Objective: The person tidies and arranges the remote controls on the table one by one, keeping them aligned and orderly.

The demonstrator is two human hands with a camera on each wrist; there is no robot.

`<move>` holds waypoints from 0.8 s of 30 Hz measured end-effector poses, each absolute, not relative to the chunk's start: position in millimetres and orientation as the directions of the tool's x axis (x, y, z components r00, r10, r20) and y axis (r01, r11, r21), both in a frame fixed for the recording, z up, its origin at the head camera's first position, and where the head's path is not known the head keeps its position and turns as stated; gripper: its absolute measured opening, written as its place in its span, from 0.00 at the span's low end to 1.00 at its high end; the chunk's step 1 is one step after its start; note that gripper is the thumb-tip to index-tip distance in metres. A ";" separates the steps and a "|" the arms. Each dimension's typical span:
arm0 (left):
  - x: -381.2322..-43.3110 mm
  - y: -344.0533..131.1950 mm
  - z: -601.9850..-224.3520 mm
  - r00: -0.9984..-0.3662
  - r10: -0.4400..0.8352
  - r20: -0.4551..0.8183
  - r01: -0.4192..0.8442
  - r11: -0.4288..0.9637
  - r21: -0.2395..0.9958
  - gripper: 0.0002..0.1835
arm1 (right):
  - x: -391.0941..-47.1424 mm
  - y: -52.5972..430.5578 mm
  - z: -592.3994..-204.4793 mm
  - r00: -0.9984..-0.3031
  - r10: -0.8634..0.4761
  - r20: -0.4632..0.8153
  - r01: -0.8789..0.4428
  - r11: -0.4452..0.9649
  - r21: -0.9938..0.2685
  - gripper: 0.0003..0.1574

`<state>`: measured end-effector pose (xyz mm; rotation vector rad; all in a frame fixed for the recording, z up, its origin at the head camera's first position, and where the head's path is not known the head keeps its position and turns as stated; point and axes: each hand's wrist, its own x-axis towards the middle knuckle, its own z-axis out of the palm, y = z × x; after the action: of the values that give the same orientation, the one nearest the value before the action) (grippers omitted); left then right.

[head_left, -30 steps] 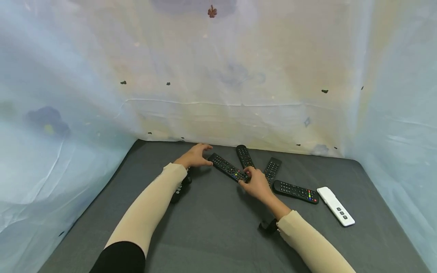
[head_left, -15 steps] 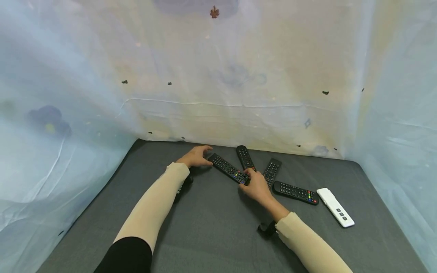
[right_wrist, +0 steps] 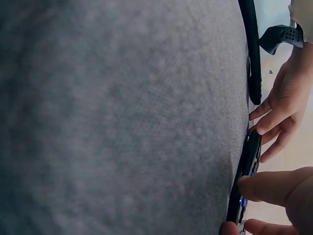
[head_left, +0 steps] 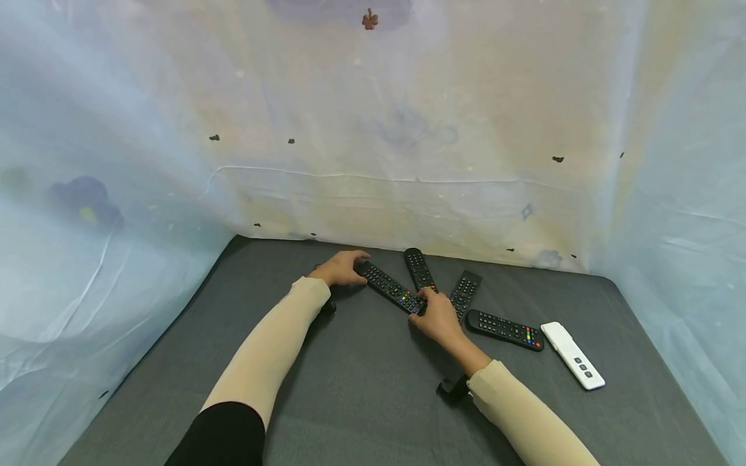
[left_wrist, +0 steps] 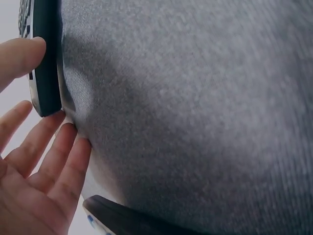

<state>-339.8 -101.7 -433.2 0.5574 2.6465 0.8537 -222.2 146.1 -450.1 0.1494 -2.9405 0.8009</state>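
A long black remote control point(head_left: 386, 283) with coloured buttons lies aslant on the grey cloth between my two hands. My left hand point(head_left: 342, 268) curves round its far left end; in the left wrist view the thumb point(left_wrist: 24, 56) is against the remote's side and the other fingertips are at its end. At the opposite end my right hand point(head_left: 438, 316) pinches the remote, with the thumb point(right_wrist: 261, 186) along its edge in the right wrist view. Beside the right fingers are a second black remote point(head_left: 418, 266) and a smaller black one point(head_left: 466, 290).
Right of my right hand lies another black remote point(head_left: 504, 329), then a white remote point(head_left: 572, 355). One more dark remote point(right_wrist: 251, 54) shows beyond my left hand in the right wrist view. A pale patterned curtain point(head_left: 408, 194) hangs along the table's back edge.
My left hand has shifted slightly right, up to the remote's end. The left forearm has swung right over the dark remote beneath it. My right hand stays at its end.
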 end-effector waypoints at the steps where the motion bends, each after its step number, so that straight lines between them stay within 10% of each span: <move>1: -340.0 -101.2 -433.5 -0.877 0.452 -0.163 0.275 0.750 0.602 0.37 | -222.5 145.9 -450.0 -0.992 -0.068 0.107 -0.113 0.858 -0.502 0.31; 24: -341.9 -94.7 -436.6 -0.878 0.451 -0.158 0.298 0.775 0.557 0.33 | -229.2 141.6 -451.0 -0.994 -0.062 0.095 -0.100 0.872 -0.479 0.32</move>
<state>-341.9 -94.7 -436.6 0.5797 2.6861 0.7740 -229.2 141.6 -451.0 0.1290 -2.9655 0.7644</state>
